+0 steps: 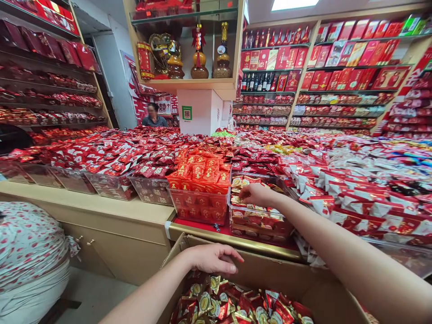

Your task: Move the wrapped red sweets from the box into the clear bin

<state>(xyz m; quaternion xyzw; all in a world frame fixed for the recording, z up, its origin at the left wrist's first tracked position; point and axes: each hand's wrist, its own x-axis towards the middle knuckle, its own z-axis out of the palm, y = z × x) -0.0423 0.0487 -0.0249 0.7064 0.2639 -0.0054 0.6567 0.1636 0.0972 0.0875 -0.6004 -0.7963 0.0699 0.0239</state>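
My left hand (pixel 216 260) hangs over a cardboard box (pixel 320 288), its fingers loosely stretched and nothing held. Below it in the box lies a heap of red and gold wrapped candies (pixel 216 302). My right hand (pixel 257 195) reaches into a clear plastic bin (pixel 261 220) on the counter, at the level of the gold and red candies (pixel 240 182) inside. Its fingers are curled down among them; whatever they pinch is hidden. Left of that bin stands another clear bin (pixel 197 208), heaped with bright red packets (pixel 199 173).
More clear bins (pixel 111 184) of red packets line the counter to the left. White and red packets (pixel 357 202) are heaped on the right. A person in a spotted top (pixel 30 252) is close by at left; another person (pixel 154 118) is behind the counter.
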